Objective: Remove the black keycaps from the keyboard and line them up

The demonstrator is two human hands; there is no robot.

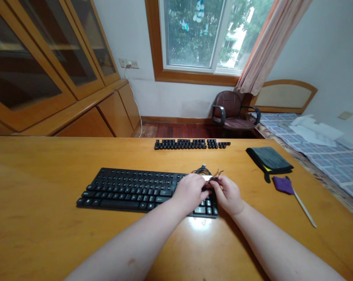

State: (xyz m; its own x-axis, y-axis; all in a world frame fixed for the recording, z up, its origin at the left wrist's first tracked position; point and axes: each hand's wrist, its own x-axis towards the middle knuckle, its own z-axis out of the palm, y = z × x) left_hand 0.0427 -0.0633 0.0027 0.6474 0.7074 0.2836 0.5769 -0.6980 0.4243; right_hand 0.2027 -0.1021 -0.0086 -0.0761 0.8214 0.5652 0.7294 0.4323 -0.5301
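A black keyboard lies on the wooden table, its upper rows showing bare key sockets and its lower rows still capped. Over its number pad at the right end, my left hand and my right hand meet. My right hand is closed on a thin two-pronged wire keycap puller, whose prongs point up and away. The fingers of my left hand are pinched together against a small dark piece between the hands, too small and covered to make out. Behind the hands lies a coiled black cable.
Loose black keycaps stand in rows along the table's far edge. To the right are a folded dark grey cloth, a purple cloth piece and a thin whitish stick. A chair stands beyond the table.
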